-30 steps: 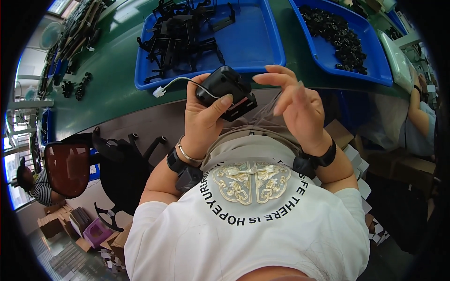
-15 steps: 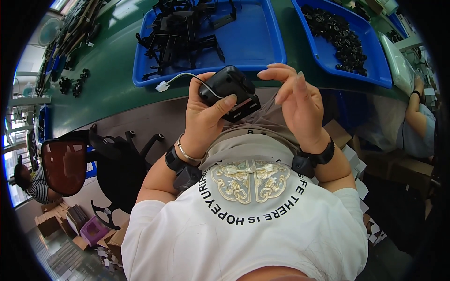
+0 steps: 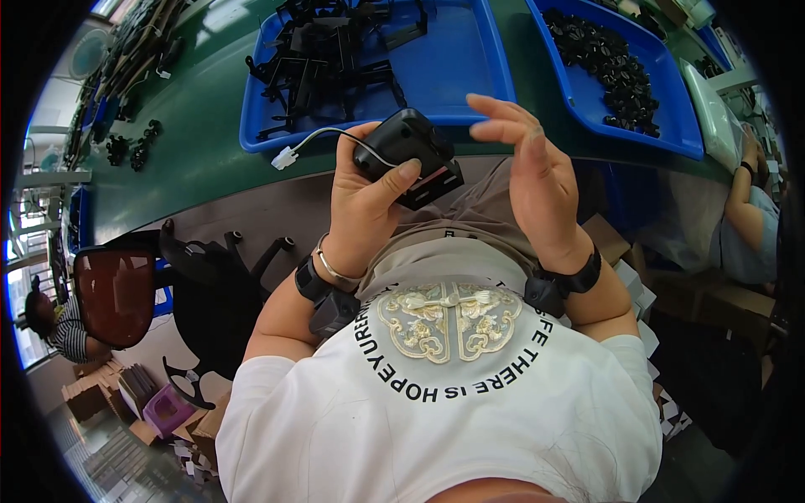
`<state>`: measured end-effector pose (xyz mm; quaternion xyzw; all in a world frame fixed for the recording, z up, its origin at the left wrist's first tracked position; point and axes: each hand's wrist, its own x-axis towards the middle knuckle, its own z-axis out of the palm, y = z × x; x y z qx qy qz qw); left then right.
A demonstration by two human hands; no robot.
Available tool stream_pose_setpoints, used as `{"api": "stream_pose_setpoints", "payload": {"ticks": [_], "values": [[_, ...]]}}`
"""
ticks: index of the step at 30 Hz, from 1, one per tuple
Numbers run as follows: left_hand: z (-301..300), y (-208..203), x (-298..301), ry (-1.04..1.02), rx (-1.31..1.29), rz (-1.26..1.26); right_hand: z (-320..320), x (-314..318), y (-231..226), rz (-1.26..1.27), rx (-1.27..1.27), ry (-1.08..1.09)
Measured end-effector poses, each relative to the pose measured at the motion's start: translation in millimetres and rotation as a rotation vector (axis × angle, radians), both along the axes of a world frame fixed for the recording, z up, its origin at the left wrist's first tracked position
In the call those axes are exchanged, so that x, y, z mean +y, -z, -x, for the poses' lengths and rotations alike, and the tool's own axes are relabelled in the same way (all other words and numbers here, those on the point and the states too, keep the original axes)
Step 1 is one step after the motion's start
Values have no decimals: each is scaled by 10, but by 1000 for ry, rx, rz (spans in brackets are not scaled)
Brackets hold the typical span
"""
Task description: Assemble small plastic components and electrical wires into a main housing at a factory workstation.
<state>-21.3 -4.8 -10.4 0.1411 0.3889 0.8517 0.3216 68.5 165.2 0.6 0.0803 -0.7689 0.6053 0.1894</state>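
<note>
My left hand (image 3: 362, 201) is closed around a black plastic device housing (image 3: 408, 138), its thumb pressed on the near side. Beneath the housing sits a black slotted bracket (image 3: 433, 188). A thin cable (image 3: 325, 132) loops off the housing and ends in a white plug (image 3: 285, 158) over the table edge. To the right of the device my right hand (image 3: 541, 180) is raised, open, with fingers stretched out and nothing in them. A gap separates it from the housing.
On the green table (image 3: 197, 109) a blue tray (image 3: 465, 71) holds black brackets; another blue tray (image 3: 579, 99) holds small black parts. Small black pieces (image 3: 134, 147) lie at left. A black chair (image 3: 205, 306) stands left; another person's arm (image 3: 745, 189) is at far right.
The device in my left hand has turned slightly and shifted a little left. My right hand's fingers have straightened and moved closer together, and the hand has drawn slightly away from the housing.
</note>
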Motion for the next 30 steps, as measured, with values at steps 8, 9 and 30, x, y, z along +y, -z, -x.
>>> {"api": "stream_pose_setpoints", "payload": {"ticks": [8,9,30], "values": [[29,44,-6,7,-5,12,-2,-3,7,18,-6,-19],[23,49,-5,-1,13,1,11,-82,2,-105,-32,-16],[-4,51,-62,-23,32,66,-30,-73,-70,18,29,-82]]}}
